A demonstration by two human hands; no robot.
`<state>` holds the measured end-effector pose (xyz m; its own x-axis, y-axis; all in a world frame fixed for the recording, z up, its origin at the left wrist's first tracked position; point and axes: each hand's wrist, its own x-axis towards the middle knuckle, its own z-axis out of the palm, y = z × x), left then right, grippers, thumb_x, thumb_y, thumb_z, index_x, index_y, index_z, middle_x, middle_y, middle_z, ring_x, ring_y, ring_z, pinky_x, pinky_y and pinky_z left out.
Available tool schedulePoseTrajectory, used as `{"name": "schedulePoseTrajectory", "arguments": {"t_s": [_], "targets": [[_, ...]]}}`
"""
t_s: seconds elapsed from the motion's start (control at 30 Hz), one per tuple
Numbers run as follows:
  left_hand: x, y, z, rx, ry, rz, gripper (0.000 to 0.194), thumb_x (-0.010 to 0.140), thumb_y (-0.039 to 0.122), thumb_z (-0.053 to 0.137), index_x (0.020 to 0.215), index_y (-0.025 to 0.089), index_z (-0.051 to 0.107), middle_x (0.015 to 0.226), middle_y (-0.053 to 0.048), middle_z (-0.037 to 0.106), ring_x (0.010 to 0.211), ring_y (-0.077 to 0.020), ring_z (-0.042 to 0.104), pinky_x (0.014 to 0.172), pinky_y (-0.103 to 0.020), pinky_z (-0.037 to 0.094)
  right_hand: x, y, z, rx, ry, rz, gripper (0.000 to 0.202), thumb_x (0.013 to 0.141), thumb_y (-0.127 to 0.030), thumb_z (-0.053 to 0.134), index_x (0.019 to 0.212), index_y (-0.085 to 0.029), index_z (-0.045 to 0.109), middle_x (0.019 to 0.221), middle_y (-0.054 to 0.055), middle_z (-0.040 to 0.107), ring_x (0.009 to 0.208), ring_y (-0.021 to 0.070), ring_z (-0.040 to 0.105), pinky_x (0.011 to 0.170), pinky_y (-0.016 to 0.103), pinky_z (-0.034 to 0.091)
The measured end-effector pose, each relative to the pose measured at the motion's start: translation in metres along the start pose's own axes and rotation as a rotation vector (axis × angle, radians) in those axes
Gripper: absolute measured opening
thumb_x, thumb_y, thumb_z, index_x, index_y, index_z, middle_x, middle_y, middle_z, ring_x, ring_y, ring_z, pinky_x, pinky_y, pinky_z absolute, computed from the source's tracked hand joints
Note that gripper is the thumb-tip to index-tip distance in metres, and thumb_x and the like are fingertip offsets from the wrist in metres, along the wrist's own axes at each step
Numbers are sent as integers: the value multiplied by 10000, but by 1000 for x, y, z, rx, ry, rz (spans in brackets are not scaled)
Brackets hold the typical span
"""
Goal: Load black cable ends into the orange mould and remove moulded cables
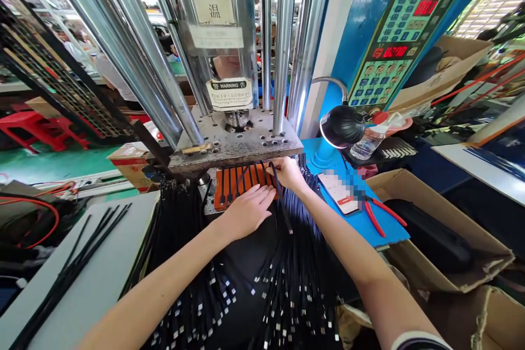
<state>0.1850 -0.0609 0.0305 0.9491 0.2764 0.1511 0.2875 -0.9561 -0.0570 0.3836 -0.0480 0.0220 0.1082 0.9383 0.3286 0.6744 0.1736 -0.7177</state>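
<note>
An orange fixture [233,181] lies under the metal plate of a press [241,145], with several black cables [223,183] side by side across it. My left hand [252,208] rests palm down over the fixture's front edge, fingers stretched out on the cables. At the fixture's right end, my right hand [287,173] has its fingers pinched on a black cable [284,210] that hangs down toward the front. Its fingertips are partly hidden beneath the plate's edge.
Bundles of black cables with metal ends [283,284] hang in front. Red-handled pliers [375,219], a phone-like item [340,191] and a lamp [342,126] are on the right. More cables [82,249] lie on a left-hand board [110,262]. Cardboard boxes [443,197] stand far right.
</note>
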Motion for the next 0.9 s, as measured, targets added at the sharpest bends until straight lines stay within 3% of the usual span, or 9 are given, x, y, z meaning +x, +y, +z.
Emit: {"name": "schedulePoseTrajectory", "arguments": {"t_s": [0.2, 0.37, 0.53, 0.6, 0.7, 0.8, 0.9], "targets": [[2, 17, 4, 99, -19, -93, 582, 939, 375, 548, 1410, 48, 448, 1485, -192, 403, 1381, -295, 400, 1183, -488, 284, -6, -3, 1, -104, 27, -29, 187, 744, -99, 597, 581, -174, 546, 624, -15, 538, 583, 125, 445, 586, 234, 322], [0, 17, 0, -35, -41, -179, 642, 979, 529, 363, 1477, 125, 356, 1551, -124, 302, 1431, -283, 312, 1192, -622, 85, 7, 4, 7, 10, 26, 71, 176, 771, -143, 622, 610, -178, 560, 638, -14, 553, 639, 145, 500, 608, 237, 346], [34, -15, -12, -122, -195, -302, 646, 995, 526, 202, 1510, 145, 289, 1565, -105, 279, 1455, -285, 255, 1168, -655, 23, 17, 13, 17, -76, 199, 192, 64, 838, -180, 573, 787, -158, 603, 800, 71, 619, 779, 210, 559, 736, 289, 411], [53, -33, -13, -155, -248, -370, 635, 994, 517, 187, 1507, 155, 286, 1563, -111, 289, 1439, -292, 289, 1152, -643, 149, 9, 16, 19, -77, 210, 156, 104, 861, -176, 528, 921, -149, 609, 861, 84, 622, 827, 222, 568, 779, 315, 429], [74, -59, -8, -201, -288, -466, 576, 986, 503, 229, 1384, 158, 463, 1435, -146, 490, 1299, -299, 481, 1083, -536, 346, -13, 21, 20, 55, 109, 141, 327, 861, -255, 589, 1165, -139, 557, 872, 54, 617, 801, 209, 580, 765, 330, 466], [89, -79, 4, -232, -166, -433, 459, 981, 432, 312, 1185, 135, 596, 1302, -138, 604, 1196, -258, 562, 1086, -410, 366, -26, 27, 20, 293, -31, 212, 680, 776, -354, 736, 1344, -143, 428, 856, 23, 630, 741, 200, 608, 684, 319, 507], [99, -91, 13, -274, 32, -364, 415, 973, 389, 343, 1088, 108, 626, 1275, -101, 622, 1160, -224, 579, 1066, -308, 377, -19, 32, 22, 409, -65, 265, 758, 676, -328, 830, 1313, -176, 447, 917, 29, 662, 773, 202, 640, 697, 323, 532]]}}
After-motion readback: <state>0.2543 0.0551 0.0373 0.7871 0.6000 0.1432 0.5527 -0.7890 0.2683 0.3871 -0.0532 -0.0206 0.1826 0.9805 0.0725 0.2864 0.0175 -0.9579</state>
